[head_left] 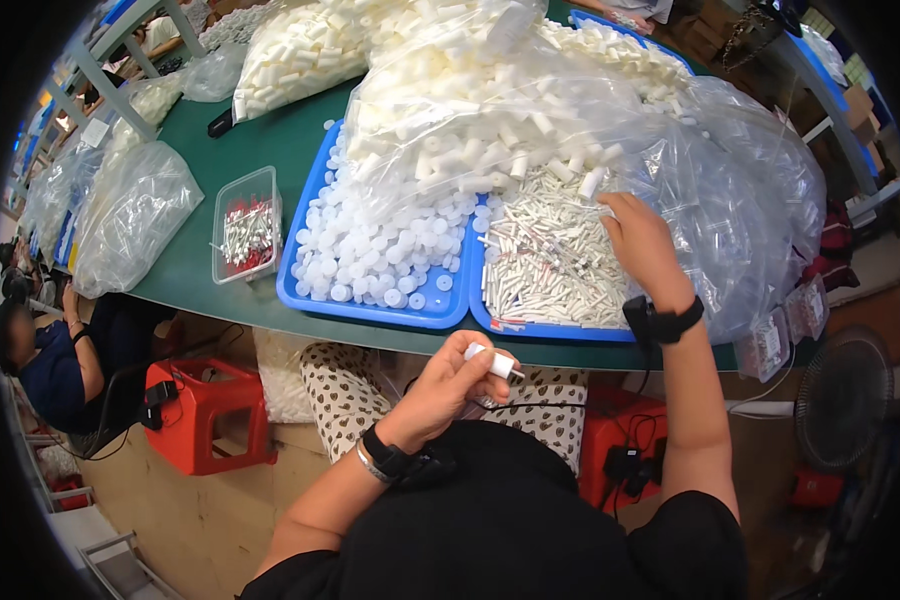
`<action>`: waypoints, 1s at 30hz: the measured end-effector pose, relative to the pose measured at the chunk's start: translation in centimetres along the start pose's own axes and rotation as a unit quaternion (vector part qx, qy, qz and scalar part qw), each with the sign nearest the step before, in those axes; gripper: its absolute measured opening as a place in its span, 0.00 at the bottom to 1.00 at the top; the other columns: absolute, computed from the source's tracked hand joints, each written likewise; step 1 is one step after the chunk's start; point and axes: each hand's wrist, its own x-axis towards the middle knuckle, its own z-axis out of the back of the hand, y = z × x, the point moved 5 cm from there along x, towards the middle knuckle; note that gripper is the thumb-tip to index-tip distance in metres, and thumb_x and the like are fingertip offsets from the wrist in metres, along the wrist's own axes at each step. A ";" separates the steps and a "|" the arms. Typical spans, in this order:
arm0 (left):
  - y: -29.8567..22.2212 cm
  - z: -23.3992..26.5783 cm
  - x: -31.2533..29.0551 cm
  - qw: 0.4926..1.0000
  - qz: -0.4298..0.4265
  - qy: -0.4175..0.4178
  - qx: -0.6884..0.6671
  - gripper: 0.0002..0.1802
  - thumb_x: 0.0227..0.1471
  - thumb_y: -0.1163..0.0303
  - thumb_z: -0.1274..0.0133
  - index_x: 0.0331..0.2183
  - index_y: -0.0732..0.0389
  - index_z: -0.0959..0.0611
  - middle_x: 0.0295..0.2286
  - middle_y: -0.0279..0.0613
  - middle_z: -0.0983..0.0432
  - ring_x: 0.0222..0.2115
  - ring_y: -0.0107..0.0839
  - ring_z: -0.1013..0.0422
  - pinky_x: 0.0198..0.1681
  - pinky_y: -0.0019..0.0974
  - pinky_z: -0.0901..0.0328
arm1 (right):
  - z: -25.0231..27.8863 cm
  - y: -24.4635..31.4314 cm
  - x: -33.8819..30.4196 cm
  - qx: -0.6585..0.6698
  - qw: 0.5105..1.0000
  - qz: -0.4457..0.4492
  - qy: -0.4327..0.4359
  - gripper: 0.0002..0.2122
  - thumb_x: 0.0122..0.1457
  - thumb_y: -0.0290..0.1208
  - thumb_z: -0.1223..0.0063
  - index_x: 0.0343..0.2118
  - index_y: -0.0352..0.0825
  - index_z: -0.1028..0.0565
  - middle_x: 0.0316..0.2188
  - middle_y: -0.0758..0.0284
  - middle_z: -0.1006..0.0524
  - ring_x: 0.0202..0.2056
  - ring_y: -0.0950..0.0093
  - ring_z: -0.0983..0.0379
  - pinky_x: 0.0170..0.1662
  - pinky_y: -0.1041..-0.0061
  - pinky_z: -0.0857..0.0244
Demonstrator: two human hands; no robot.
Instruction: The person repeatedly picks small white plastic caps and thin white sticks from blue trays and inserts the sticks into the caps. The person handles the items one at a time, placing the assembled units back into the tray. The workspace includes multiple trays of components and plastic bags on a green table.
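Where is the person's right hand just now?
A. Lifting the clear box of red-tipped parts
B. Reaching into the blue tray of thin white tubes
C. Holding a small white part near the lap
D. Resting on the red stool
B: the right hand is stretched out over the right blue tray, fingers among the thin white tubes, while the left hand holds a small white part.
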 end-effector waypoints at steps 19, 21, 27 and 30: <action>-1.3 1.5 -0.4 0.992 -0.088 -0.074 -0.048 0.09 0.63 0.69 0.53 0.42 0.64 0.27 0.36 0.38 0.27 0.31 0.21 0.31 0.38 0.28 0.34 | 0.7 14.7 -7.9 0.324 0.933 0.054 0.145 0.14 0.53 0.21 0.41 0.44 0.30 0.26 0.33 0.59 0.23 0.31 0.63 0.25 0.36 0.68 0.31; -1.0 1.6 -0.5 0.992 -0.087 -0.080 -0.043 0.09 0.63 0.69 0.53 0.42 0.64 0.27 0.36 0.38 0.27 0.31 0.21 0.31 0.38 0.28 0.34 | 0.4 14.9 -8.1 0.298 0.945 0.067 0.115 0.14 0.52 0.21 0.42 0.43 0.30 0.26 0.33 0.58 0.23 0.31 0.62 0.25 0.35 0.68 0.31; -1.7 1.4 -0.9 0.988 -0.111 -0.104 -0.015 0.10 0.63 0.66 0.52 0.42 0.61 0.27 0.31 0.33 0.28 0.30 0.16 0.32 0.35 0.21 0.34 | 0.6 15.0 -8.0 0.290 0.949 0.076 0.095 0.14 0.52 0.21 0.42 0.43 0.30 0.26 0.33 0.58 0.23 0.32 0.62 0.25 0.35 0.68 0.32; -1.7 1.0 -0.9 0.986 -0.121 -0.112 0.018 0.10 0.63 0.67 0.52 0.43 0.62 0.27 0.31 0.33 0.28 0.30 0.16 0.32 0.35 0.21 0.35 | 0.0 14.9 -8.1 0.313 0.942 0.057 0.111 0.14 0.52 0.20 0.41 0.43 0.30 0.25 0.33 0.58 0.23 0.32 0.63 0.25 0.35 0.69 0.32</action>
